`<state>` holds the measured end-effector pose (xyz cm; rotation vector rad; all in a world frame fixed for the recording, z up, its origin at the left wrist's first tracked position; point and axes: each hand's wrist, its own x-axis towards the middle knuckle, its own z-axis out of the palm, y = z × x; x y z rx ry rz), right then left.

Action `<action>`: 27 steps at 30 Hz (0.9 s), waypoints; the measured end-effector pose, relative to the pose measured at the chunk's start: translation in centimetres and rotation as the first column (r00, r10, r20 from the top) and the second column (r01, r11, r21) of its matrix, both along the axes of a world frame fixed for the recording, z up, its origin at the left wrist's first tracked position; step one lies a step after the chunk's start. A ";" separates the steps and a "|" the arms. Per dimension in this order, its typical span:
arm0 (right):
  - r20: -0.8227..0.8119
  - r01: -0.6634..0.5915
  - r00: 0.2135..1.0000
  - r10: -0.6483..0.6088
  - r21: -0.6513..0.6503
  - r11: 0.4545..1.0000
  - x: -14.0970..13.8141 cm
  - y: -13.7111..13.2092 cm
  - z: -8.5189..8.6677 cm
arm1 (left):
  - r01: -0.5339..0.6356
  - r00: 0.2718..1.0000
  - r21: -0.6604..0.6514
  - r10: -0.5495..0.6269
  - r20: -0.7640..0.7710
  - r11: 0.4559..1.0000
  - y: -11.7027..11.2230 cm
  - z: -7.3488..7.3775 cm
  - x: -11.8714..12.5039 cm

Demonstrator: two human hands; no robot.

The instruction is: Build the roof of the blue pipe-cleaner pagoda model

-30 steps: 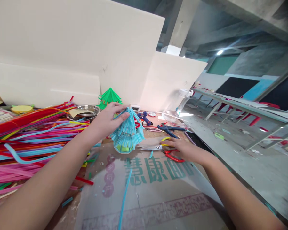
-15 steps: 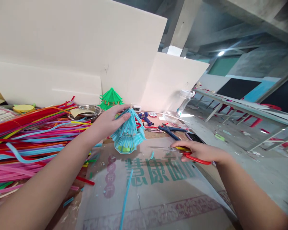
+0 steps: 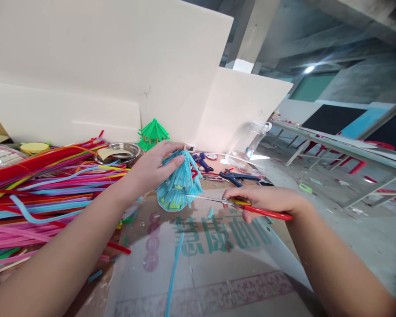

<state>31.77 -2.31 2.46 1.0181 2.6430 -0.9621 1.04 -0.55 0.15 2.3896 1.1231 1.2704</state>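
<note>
My left hand (image 3: 165,165) grips the upper part of a blue tiered model (image 3: 180,187), which looks built from pipe cleaners and has a light green part inside its base. My right hand (image 3: 257,202) is closed on red and yellow-handled scissors (image 3: 267,212). Their blades point left, with the tips at the model's lower right side. I cannot tell whether the tips touch it. A long blue pipe cleaner (image 3: 174,273) lies on the printed plastic sheet (image 3: 218,273) in front of the model, and a short blue offcut (image 3: 210,212) lies beside it.
Bundles of coloured pipe cleaners (image 3: 53,189) cover the left side. Behind stand a metal bowl (image 3: 120,152) and a green tiered model (image 3: 153,134). A glue gun (image 3: 203,162), blue-handled pliers (image 3: 237,177) and a clear plastic jug (image 3: 251,141) sit at the back right, before white boards (image 3: 102,66).
My right hand has brought the scissors left, so the blade tips now reach the blue model's lower side. My left hand keeps its grip on the model. The view has shifted slightly.
</note>
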 end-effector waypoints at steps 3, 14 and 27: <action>0.007 0.036 0.999 -0.037 0.099 0.994 0.3 0.5 -0.8 | 0.003 1.000 0.023 -0.003 -0.023 1.000 -0.2 0.1 0.3; -0.077 0.076 0.995 -0.066 0.135 0.988 0.3 0.6 -1.6 | -0.002 0.997 0.032 0.004 -0.072 0.999 -0.8 0.2 0.8; -0.143 -0.024 0.988 0.049 0.172 0.985 -1.1 0.3 -1.6 | 0.042 0.996 0.048 -0.038 -0.082 0.998 -1.1 0.5 1.0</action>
